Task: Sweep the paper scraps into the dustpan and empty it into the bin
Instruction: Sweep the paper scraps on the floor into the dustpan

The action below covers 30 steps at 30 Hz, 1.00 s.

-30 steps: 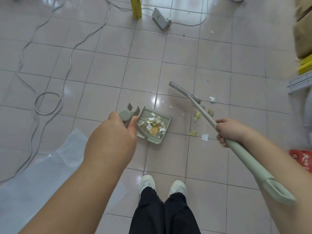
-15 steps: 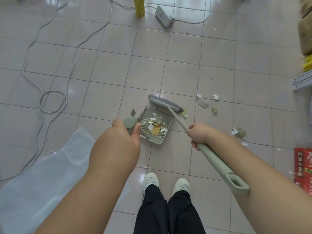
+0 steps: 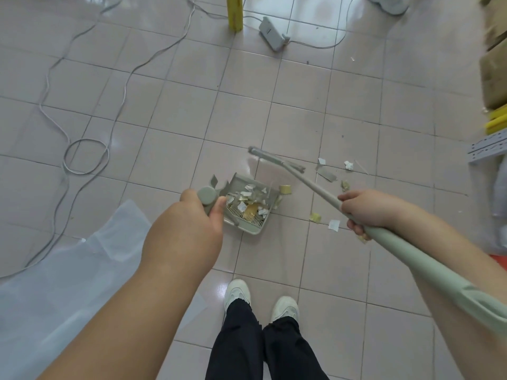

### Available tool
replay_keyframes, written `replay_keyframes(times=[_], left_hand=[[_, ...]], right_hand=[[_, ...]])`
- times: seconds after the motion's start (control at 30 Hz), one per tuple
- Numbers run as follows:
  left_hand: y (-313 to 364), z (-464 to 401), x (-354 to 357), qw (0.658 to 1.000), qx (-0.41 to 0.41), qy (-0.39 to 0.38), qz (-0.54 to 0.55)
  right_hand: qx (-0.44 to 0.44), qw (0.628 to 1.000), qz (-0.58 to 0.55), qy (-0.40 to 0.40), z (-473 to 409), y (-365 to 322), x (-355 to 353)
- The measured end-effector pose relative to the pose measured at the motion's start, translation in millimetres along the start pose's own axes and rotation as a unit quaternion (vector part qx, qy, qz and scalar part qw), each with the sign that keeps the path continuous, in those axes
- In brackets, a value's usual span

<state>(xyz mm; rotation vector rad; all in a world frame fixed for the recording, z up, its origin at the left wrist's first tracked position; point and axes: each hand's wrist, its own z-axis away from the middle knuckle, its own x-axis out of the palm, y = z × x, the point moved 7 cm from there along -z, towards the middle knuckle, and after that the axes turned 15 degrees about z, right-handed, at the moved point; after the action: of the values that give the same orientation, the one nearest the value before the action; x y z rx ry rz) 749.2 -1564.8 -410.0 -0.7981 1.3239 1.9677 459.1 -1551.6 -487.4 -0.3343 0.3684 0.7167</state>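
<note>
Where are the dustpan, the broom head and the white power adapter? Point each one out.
dustpan [image 3: 248,226]: head view, on its comb-toothed rear wall.
broom head [image 3: 270,158]: head view, on the grey bar of the head.
white power adapter [image 3: 270,32]: head view, on its flat top face.

Floor [image 3: 175,111]: I see glossy, smooth tile.
Dustpan [image 3: 248,227]: matt plastic.
Broom handle [image 3: 411,253]: matt plastic.
Scraps [image 3: 334,224]: paper.
Sheet [image 3: 55,283]: translucent plastic.

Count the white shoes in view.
2. The left shoe and the right shoe stand side by side at bottom centre, nearer the person than the dustpan. None looks hidden.
</note>
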Motion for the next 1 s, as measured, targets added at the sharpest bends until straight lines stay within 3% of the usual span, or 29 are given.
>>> replay_keyframes(times=[0.2, 0.4, 0.7, 0.83, 1.0], left_hand=[[-16, 31, -14, 0.999, -0.031, 0.025, 0.019], [-34, 65, -17, 0.998, -0.048, 0.028, 0.003], [-54, 90, -6, 0.998, -0.053, 0.014, 0.008], [-51, 89, -4, 0.999, -0.029, 0.005, 0.016], [-47, 86, 0, 1.0, -0.011, -0.014, 0.004]], right_hand=[[0.027, 0.999, 0.017, 0.034, -37, -2, 9], [0.09, 0.996, -0.017, -0.01, -57, 35, 61], [0.069, 0.996, -0.052, 0.017, -49, 54, 98], [0.075, 0.991, -0.108, -0.012, -33, 50, 121], [0.027, 0.994, -0.091, -0.046, -14, 29, 154]])
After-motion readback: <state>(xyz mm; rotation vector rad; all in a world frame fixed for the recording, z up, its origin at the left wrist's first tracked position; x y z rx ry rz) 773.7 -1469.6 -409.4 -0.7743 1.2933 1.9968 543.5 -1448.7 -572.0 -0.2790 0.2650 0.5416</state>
